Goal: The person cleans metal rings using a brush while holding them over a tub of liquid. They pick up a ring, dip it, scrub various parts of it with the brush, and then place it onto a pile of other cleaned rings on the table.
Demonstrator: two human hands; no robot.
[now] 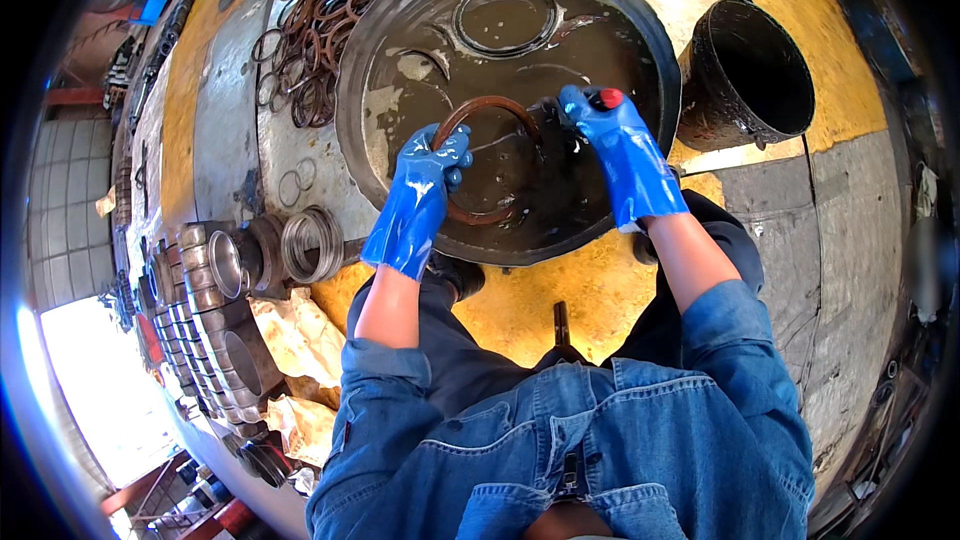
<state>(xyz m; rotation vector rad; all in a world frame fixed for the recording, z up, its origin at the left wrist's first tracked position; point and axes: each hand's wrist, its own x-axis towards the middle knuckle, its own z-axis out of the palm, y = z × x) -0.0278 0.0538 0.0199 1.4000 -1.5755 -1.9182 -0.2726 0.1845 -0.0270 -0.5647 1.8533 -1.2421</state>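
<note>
My left hand [430, 162], in a blue rubber glove, is closed on the left side of a rusty brown metal ring [495, 101]. The ring stands tilted, its lower part close to the dark liquid in a wide round metal basin [352, 105]. My right hand [612, 130], gloved alike, grips a brush with a red handle end [607, 98]. The brush's dark head is at the ring's right side, partly lost against the murky liquid. Toward the basin's far side, another large ring [505, 18] lies in the liquid.
A heap of rusty rings [325, 25] lies left of the basin. A dark bucket [750, 75] stands at its right. Stacked metal cylinders [205, 285], a bundle of thin rings [312, 245] and crumpled brown paper [298, 335] are at the near left.
</note>
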